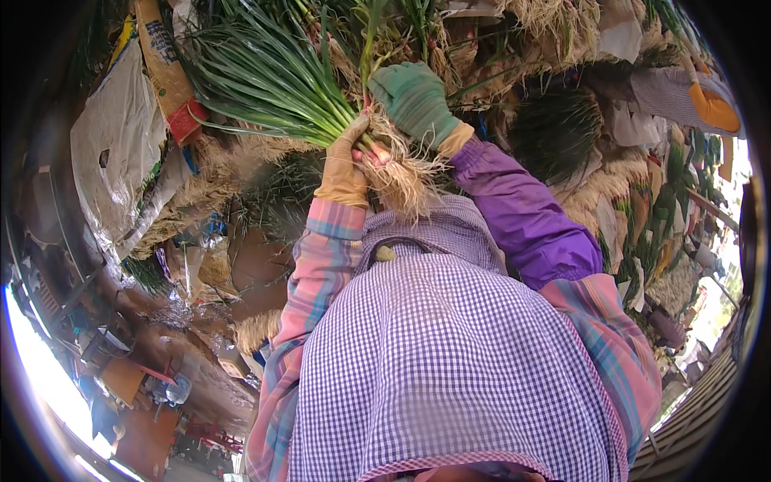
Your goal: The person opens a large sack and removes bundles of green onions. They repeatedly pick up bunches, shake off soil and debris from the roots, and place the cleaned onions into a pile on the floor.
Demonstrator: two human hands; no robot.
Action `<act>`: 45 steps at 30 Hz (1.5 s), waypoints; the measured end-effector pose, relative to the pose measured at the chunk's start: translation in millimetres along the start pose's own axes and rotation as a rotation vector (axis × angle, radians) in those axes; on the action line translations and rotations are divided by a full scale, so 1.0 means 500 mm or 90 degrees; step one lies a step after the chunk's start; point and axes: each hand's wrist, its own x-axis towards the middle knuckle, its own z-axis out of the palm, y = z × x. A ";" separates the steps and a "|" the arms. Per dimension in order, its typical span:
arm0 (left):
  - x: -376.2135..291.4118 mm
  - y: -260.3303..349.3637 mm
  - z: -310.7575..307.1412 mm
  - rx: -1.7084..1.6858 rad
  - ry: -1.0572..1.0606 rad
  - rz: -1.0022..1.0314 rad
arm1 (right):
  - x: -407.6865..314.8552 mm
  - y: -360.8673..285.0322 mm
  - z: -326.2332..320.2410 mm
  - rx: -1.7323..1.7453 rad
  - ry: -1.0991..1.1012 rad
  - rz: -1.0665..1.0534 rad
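My left hand (343, 165), in a tan glove, is closed around a bunch of green onions (289, 99). Their long green leaves fan out to the upper left. Pinkish-white bulbs and a mass of pale stringy roots (400, 181) hang out on the right side of that hand, above my lap. My right hand (415, 99) wears a green glove under a purple sleeve cover. Its curled fingers meet a separate onion stalk (368, 54) just above the bunch; the fingertips are partly hidden, so the grip on it cannot be fully seen.
More onions with dried roots (560, 24) are heaped ahead. A dark leafy bundle (554, 132) lies at the right. White sacking (120, 144) and a printed carton strip (165, 66) stand at the left. Another person's orange-gloved hand (714, 108) shows at the far right.
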 end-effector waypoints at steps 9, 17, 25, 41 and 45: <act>-0.007 -0.004 -0.007 0.074 -0.004 -0.022 | -0.001 0.093 -0.108 0.321 -0.462 0.281; -0.006 -0.031 0.015 0.237 0.039 0.101 | 0.094 0.005 -0.044 -0.084 -0.343 0.171; -0.047 0.001 0.042 0.123 0.062 0.032 | 0.051 0.091 -0.001 -0.185 -0.018 -0.037; -0.077 0.046 -0.014 -0.118 -0.139 -0.012 | 0.106 0.026 -0.046 1.059 -0.259 0.324; -0.081 0.047 -0.022 -0.122 -0.105 -0.016 | 0.088 -0.005 -0.039 0.909 -0.303 0.245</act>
